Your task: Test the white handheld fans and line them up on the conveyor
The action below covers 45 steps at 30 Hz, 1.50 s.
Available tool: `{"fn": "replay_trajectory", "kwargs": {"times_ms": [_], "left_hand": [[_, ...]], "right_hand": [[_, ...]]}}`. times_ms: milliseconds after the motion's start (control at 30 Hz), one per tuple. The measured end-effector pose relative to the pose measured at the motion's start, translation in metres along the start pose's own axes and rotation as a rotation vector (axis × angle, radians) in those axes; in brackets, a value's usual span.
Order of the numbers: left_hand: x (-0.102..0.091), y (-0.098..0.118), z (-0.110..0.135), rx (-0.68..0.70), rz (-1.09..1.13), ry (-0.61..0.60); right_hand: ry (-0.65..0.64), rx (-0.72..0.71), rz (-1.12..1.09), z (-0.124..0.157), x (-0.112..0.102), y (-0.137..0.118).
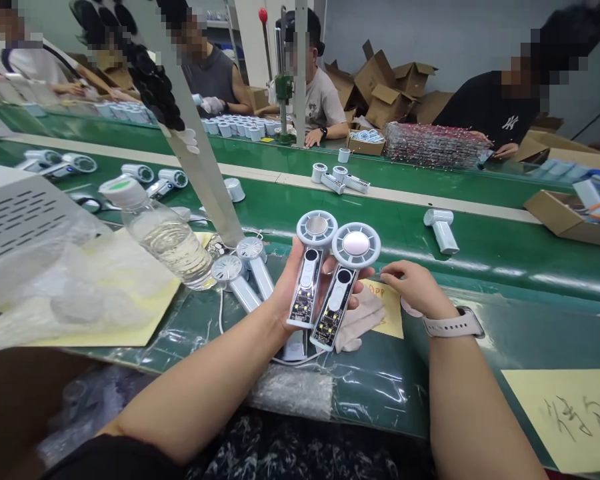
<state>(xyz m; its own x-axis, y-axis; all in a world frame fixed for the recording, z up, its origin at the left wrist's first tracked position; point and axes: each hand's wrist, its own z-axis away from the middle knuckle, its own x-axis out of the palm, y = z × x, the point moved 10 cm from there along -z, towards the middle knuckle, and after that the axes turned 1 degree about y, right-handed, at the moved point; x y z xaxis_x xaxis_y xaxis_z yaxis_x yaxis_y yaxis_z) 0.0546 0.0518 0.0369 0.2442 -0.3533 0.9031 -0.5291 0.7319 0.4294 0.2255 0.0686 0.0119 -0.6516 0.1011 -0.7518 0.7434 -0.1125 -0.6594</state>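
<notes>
Two pale blue handheld fans, the left one (310, 267) with a shiny silver centre and the right one (347, 287) with a white centre, lie side by side in my left hand (283, 287). Circuit boards show through their clear handle fronts. My left fingers wrap behind both handles. To the right, my right hand (420, 287) hovers over the bench edge, with its fingers curled and tips close together; anything between them is too small to make out. Beneath it is a pale round piece (411, 307). Two more fans (243, 283) lie left of my left hand.
A liquid-filled bottle (165, 233) leans near a metal post (200, 160). Fabric gloves (360, 320) rest on yellow paper. Across the green conveyor (390, 233) lie several fans, including one at right (443, 230). Co-workers sit opposite, beside cups (240, 127) and cardboard boxes (380, 87).
</notes>
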Motion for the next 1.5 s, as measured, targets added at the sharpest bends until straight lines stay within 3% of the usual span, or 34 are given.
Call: {"fn": "replay_trajectory", "kwargs": {"times_ms": [133, 200, 300, 367, 500, 567, 667, 867, 1167, 1500], "left_hand": [[0.002, 0.002, 0.002, 0.027, -0.009, 0.008], [0.001, 0.005, 0.001, 0.042, -0.014, 0.024], [-0.006, 0.007, -0.001, 0.055, -0.010, 0.064], [-0.010, 0.006, -0.003, 0.052, -0.008, 0.075], [-0.013, -0.003, -0.005, 0.027, -0.015, 0.071], [-0.013, -0.008, -0.006, 0.009, -0.041, 0.075], [-0.011, -0.013, -0.006, -0.011, -0.066, 0.075], [-0.005, -0.013, -0.003, -0.049, -0.085, 0.034], [-0.013, -0.011, 0.001, -0.164, -0.098, 0.014], [-0.021, -0.008, 0.000, -0.163, -0.154, 0.066]], "right_hand": [[-0.099, -0.332, -0.131, 0.010, 0.034, -0.049], [-0.087, -0.400, -0.149, 0.015, 0.037, -0.060], [-0.025, -0.353, -0.249, 0.018, 0.019, -0.057], [0.034, -0.337, -0.456, 0.022, 0.000, -0.058], [0.282, -0.399, -0.789, 0.041, -0.028, -0.074], [0.349, -0.369, -0.791, 0.047, -0.026, -0.079], [0.333, -0.316, -0.697, 0.048, -0.022, -0.081], [0.293, -0.461, -0.430, 0.051, -0.036, -0.086], [0.146, -0.394, -0.592, 0.044, -0.030, -0.077], [0.144, -0.304, -0.677, 0.041, -0.027, -0.074]]}}
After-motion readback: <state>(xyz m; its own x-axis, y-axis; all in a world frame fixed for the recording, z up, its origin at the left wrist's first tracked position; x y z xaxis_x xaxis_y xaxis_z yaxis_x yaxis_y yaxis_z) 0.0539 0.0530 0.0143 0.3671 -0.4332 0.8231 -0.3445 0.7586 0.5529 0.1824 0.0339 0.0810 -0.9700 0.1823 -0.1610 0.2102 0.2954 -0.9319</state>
